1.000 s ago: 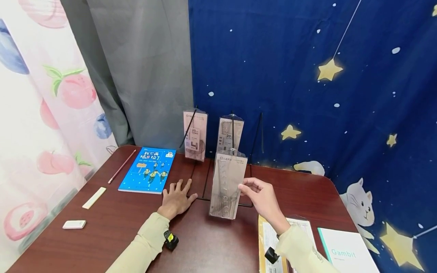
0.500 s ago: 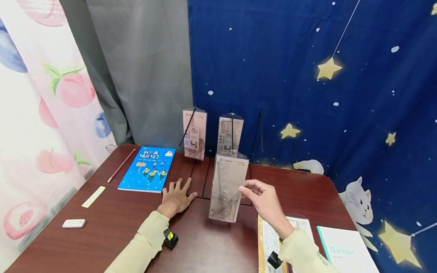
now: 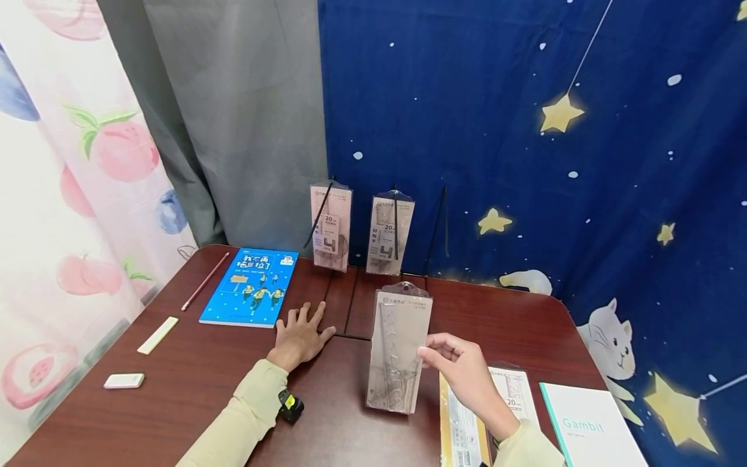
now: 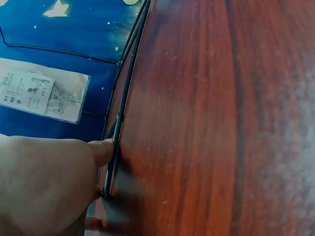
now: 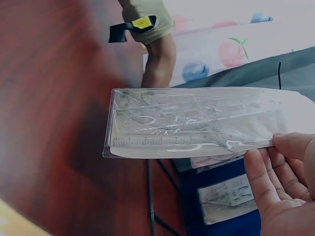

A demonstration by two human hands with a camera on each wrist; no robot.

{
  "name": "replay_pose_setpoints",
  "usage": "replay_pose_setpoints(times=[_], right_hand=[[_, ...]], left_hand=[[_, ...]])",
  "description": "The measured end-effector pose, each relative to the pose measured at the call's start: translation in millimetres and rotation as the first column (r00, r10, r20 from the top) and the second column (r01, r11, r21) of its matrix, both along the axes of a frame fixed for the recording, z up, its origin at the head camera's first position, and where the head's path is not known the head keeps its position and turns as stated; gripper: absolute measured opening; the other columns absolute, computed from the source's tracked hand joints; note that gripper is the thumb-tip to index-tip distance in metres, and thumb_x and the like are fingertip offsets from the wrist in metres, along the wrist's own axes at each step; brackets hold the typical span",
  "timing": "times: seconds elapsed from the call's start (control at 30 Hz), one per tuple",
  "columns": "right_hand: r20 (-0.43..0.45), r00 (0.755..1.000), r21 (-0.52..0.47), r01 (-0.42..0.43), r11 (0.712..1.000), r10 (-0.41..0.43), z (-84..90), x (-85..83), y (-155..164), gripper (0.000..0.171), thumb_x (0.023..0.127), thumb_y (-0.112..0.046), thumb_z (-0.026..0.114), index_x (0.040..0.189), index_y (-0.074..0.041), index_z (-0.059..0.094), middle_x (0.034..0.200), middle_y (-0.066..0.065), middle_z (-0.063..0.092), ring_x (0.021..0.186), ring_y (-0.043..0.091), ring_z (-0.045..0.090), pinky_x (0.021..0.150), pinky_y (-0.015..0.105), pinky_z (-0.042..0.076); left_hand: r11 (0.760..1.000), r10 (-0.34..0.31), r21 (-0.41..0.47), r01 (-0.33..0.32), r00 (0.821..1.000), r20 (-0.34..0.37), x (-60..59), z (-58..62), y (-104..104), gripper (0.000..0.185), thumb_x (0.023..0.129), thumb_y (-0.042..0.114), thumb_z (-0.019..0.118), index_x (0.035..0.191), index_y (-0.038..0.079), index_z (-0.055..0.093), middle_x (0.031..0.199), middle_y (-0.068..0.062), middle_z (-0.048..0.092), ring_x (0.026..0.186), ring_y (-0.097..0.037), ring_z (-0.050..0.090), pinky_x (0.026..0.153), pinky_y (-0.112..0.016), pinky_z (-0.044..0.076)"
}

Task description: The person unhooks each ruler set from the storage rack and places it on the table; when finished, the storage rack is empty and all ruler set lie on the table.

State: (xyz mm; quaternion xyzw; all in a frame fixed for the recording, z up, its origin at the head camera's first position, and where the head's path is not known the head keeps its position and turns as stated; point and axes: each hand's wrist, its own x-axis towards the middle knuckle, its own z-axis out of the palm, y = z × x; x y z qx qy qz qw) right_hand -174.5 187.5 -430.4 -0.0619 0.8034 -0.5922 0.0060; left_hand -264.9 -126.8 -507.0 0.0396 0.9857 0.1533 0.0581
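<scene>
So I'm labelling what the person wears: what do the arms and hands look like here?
Both arms are in pale yellow-green long sleeves: left sleeve, right sleeve. The left wrist carries a small black device with a yellow mark. The left hand and right hand are bare: no gloves or rings show.

Ruler packs: four, at and. Books: two, and. Erasers: two, and. Pencil: one. Hands: two, and.
</scene>
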Motion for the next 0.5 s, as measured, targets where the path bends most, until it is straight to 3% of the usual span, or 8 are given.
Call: replay_pose_setpoints(times=[0.3, 0.5], right_hand=[[0.084, 0.996, 0.010, 0.021, 1.000, -0.021, -15.6, 23.9, 12.1, 0.024, 0.092, -0.019, 0.079, 0.104, 0.001, 0.073, 0.092, 0.011, 0.076, 0.077, 0.015, 0.076, 0.078, 0.027, 0.061], [0.193, 0.981, 0.007, 0.028, 1.000, -0.029, -25.1, 35.1, 20.6, 0.030, 0.093, -0.021, 0.077, 0.110, 0.003, 0.072, 0.094, 0.009, 0.076, 0.077, 0.013, 0.074, 0.081, 0.027, 0.060]], left_hand=[[1.000, -0.004, -0.003, 0.004, 1.000, -0.009, 0.1, 1.7, 0.2, 0.069, 0.107, 0.048, 0.050, 0.164, 0.015, 0.031, 0.166, -0.024, 0.030, 0.148, -0.051, 0.029, 0.112, -0.072, 0.027], [1.000, -0.003, -0.005, 0.003, 1.000, -0.003, 0.5, 1.3, 0.9, 0.069, 0.107, 0.049, 0.050, 0.164, 0.015, 0.031, 0.166, -0.024, 0.030, 0.148, -0.051, 0.028, 0.112, -0.073, 0.027]])
